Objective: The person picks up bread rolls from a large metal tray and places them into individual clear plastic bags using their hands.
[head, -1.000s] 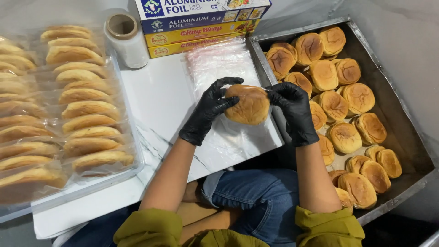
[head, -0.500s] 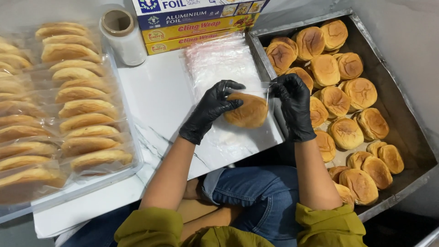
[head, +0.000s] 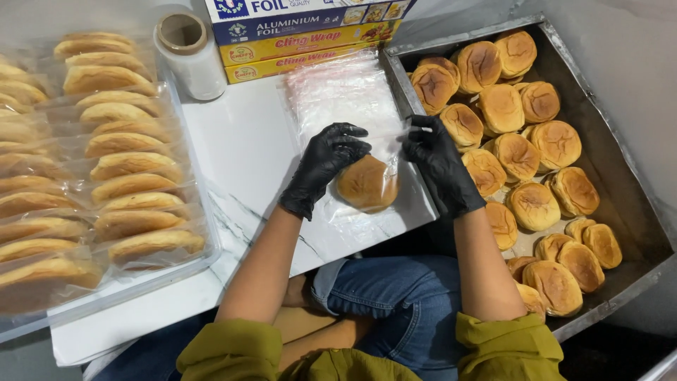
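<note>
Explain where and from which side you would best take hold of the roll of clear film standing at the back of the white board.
Probably around its middle, coming from the front right. The roll of clear film stands upright on the white board, its round side free there, while the tray of wrapped buns crowds its left and the stacked boxes sit behind to the right.

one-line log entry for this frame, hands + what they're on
left hand: on bun | right hand: pinching clear bag edge | bun: on bag stack, white board | metal tray: loose buns, right side
</note>
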